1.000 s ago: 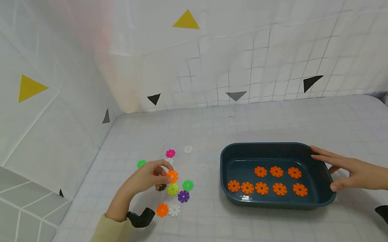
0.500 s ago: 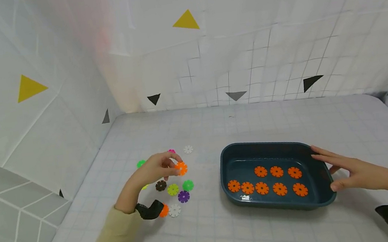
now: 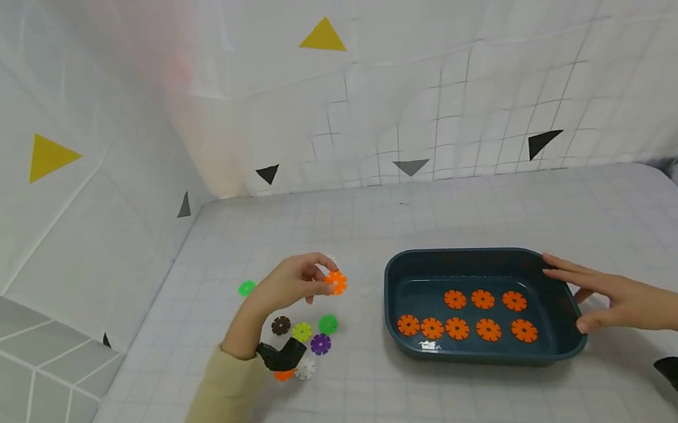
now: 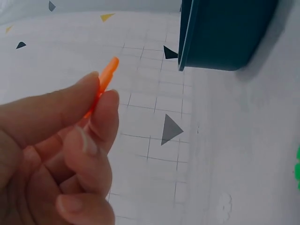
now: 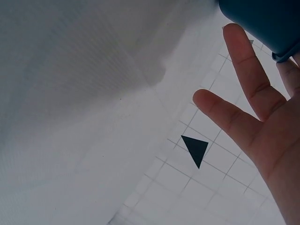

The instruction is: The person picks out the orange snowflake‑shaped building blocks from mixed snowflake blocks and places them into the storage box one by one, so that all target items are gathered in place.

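Observation:
My left hand pinches an orange snowflake building disc between thumb and forefinger, raised above the table left of the dark blue tray. In the left wrist view the disc appears nearly edge-on, its lower part hidden by the fingertips. My right hand rests at the right end of the tray, fingertips on its rim and thumb against its outer wall. Seen from the right wrist, two fingers stretch out straight beside the tray. Several orange discs lie flat on the tray floor in two rows.
Left of the tray, loose discs lie scattered: green, yellow, purple, brown and white. Another orange disc is partly covered by the black wrist strap. A light cloth wall rises behind the table.
My left hand has moved right and away from me, carrying the orange disc out of the scattered discs toward the tray. The right hand and tray have stayed in place.

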The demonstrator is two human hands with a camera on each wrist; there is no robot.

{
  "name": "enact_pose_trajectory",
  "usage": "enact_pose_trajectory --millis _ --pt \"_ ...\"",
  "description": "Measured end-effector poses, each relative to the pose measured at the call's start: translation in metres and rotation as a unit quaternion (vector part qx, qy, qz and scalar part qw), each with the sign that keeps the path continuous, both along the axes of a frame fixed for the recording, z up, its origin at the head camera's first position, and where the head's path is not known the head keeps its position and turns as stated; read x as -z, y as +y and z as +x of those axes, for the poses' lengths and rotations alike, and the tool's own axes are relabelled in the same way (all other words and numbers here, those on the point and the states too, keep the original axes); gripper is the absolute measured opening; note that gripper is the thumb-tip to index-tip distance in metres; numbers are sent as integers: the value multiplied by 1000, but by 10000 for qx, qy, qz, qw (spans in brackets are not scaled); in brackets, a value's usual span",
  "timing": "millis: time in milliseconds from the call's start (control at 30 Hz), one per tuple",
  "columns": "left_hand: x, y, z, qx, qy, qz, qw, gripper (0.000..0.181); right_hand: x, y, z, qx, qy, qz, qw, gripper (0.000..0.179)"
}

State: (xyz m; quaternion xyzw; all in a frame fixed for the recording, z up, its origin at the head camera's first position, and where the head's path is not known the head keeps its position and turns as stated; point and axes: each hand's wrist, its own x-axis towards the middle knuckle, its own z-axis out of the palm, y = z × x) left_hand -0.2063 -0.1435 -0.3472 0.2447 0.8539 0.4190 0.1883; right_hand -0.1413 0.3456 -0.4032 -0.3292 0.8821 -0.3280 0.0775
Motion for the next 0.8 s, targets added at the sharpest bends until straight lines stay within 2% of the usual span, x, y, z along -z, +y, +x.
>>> enact_pose_trajectory --millis 433,800 --pt "-4 32 -10 -15 -156 71 9999 23 0 0 0 49 -14 56 10000 78" --pt "-14 69 -17 247 -114 10 9996 22 1 1 -1 22 -108 14 9999 78"
